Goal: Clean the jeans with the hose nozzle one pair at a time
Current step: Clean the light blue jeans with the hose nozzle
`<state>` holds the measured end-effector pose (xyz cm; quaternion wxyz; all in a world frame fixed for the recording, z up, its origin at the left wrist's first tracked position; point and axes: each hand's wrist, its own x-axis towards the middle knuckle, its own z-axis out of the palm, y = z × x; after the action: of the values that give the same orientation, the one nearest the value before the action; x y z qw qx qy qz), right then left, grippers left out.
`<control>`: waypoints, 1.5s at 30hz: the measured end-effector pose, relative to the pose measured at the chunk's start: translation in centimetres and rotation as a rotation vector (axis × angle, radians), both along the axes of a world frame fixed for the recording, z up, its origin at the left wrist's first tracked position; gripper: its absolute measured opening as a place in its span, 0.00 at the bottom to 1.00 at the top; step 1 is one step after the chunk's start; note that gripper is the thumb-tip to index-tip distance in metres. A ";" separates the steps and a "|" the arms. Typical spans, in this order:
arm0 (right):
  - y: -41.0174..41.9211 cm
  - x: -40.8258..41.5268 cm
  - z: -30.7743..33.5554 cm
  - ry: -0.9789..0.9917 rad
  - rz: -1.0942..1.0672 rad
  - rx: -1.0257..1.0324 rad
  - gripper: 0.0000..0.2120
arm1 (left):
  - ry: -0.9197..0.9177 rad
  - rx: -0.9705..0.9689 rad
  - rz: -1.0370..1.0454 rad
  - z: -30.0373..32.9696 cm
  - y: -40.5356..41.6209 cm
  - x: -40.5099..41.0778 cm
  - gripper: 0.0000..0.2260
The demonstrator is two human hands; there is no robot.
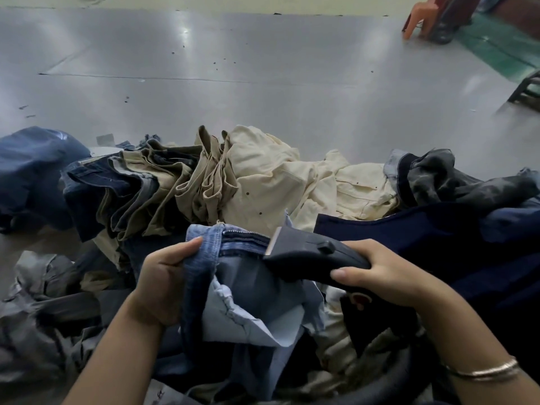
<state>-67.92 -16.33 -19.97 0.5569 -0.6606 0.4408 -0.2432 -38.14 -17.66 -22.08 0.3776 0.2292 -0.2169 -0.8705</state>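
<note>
Heaped across the near edge of a grey counter point(263, 62): cream trousers point(277, 182), khaki pairs point(187, 182), dark navy denim point(96, 194) at left, navy cloth point(438, 229) at right, grey garments point(38, 302) by the near left corner. Crowding all round the work. Light blue jeans point(233, 276), waistband up and zip showing, in front at centre. Left hand point(163, 276) curled round the waistband, gripping. Right hand point(388, 273) wrapped round a dark hose nozzle point(306, 252), flat tip touching the zip. Gold bracelet point(482, 371) on right wrist. Orange stool point(420, 19) beyond the far right corner.
</note>
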 end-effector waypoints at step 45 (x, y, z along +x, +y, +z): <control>0.5 2.5 -3.8 -0.197 -0.684 0.008 0.02 | -0.979 0.228 0.642 -13.9 -3.8 -5.4 0.38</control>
<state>-65.40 -15.86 -23.81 0.4855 -0.4462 0.5817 -0.4763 -43.52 -21.43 -36.03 0.4511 0.6970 -0.1909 -0.5237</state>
